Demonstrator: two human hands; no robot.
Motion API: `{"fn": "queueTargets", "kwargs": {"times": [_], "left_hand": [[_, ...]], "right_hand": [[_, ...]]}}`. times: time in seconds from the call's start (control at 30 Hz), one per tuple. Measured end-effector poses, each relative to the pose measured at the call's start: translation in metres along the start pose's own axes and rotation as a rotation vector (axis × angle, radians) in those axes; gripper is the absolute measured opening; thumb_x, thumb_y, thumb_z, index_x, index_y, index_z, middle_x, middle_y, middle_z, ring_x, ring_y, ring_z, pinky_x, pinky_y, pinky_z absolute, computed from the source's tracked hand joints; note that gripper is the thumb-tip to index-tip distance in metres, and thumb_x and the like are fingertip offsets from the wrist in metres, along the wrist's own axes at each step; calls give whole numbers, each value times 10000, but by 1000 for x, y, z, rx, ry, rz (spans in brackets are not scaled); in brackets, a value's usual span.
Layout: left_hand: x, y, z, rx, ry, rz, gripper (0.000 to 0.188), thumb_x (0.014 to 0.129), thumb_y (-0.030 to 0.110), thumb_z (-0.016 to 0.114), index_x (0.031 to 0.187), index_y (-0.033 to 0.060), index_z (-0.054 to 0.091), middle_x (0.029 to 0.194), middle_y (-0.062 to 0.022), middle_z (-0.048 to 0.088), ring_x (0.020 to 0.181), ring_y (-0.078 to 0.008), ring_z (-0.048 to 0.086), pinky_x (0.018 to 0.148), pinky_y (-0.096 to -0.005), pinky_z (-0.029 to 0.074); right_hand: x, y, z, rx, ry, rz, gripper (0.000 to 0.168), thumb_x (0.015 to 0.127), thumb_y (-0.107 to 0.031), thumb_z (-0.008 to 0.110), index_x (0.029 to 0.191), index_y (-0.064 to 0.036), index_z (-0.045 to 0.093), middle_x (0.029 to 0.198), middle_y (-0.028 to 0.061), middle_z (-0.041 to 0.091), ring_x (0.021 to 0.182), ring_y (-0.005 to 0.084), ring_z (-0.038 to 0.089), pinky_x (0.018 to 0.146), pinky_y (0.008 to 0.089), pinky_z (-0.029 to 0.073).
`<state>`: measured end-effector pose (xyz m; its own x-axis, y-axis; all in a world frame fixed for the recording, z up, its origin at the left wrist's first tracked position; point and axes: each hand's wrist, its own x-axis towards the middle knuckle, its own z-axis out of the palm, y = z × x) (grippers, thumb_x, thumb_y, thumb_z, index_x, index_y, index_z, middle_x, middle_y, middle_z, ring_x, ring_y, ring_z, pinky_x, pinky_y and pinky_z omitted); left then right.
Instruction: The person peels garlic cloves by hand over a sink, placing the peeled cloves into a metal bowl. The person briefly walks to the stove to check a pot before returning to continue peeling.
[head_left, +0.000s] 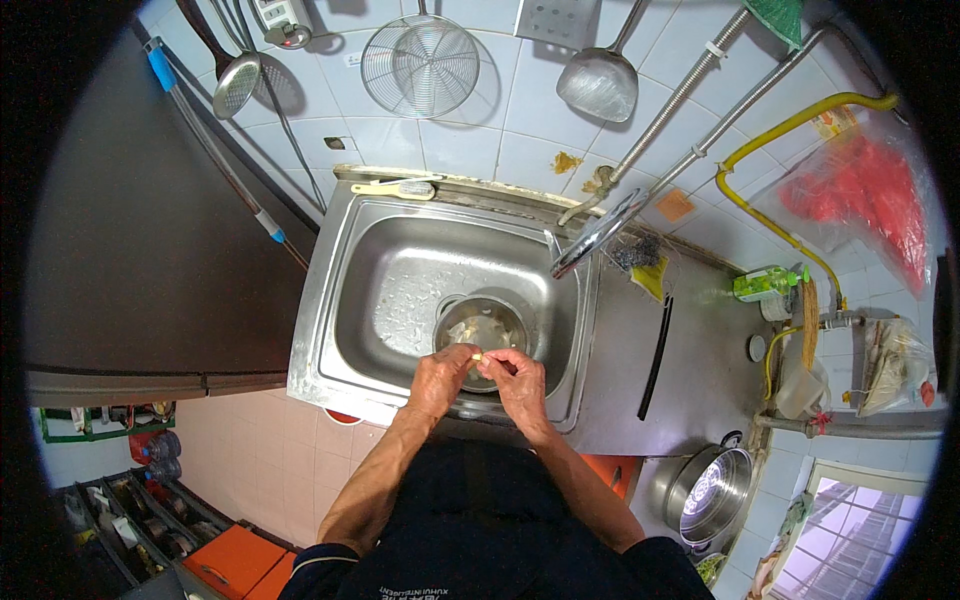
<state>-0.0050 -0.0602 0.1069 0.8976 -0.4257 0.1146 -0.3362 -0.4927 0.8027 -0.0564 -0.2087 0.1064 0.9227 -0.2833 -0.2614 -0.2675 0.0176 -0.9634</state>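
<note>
Between my fingertips is a small pale yellow piece (478, 358), perhaps a garlic clove. My left hand (441, 377) pinches it from one side, and my right hand (519, 384) grips it from the other with thumb and forefinger. Both hands hover over the near rim of a round metal bowl (448, 311). In the bowl are water and several pale bits (466, 330), too small to name surely. The bowl stands inside a stainless steel sink (397, 259), near the drain. Part of the bowl's near side is hidden by my hands.
A chrome faucet (600, 234) slants over the sink's right rim. A cream-handled brush (394, 190) lies on the back ledge. Right of the sink are a steel wool scrubber with a yellow sponge (649, 279), a black strip (655, 356) and a green bottle (765, 284). A steamer pot (709, 495) stands lower right.
</note>
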Motion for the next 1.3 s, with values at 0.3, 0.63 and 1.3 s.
{"fn": "queueTargets", "kwargs": {"times": [0.3, 0.63, 1.3], "left_hand": [[1, 0, -5, 110, -121, 47, 170, 852, 32, 653, 1017, 60, 678, 1006, -147, 716, 864, -339, 710, 704, -392, 586], [5, 0, 4, -196, -97, -168, 162, 861, 39, 717, 1021, 36, 737, 955, -106, 748, 813, -180, 709, 700, -295, 571], [2, -23, 21, -1223, 16, -670, 312, 973, 236, 626, 1194, 20, 659, 1061, -108, 697, 845, -192, 699, 747, -330, 613]], "right_hand": [[4, 17, -3, -208, -27, -109, 122, 881, -90, 687, 938, 15, 661, 813, 118, 716, 764, 167, 706, 678, 304, 539], [8, 29, -2, -130, 2, -52, 86, 882, -55, 677, 903, -3, 611, 743, -1, 620, 686, 51, 572, 631, 238, 475], [14, 22, -8, 323, 88, 136, 107, 966, -72, 592, 1000, 26, 623, 882, 50, 657, 745, 123, 663, 716, 262, 541]]}}
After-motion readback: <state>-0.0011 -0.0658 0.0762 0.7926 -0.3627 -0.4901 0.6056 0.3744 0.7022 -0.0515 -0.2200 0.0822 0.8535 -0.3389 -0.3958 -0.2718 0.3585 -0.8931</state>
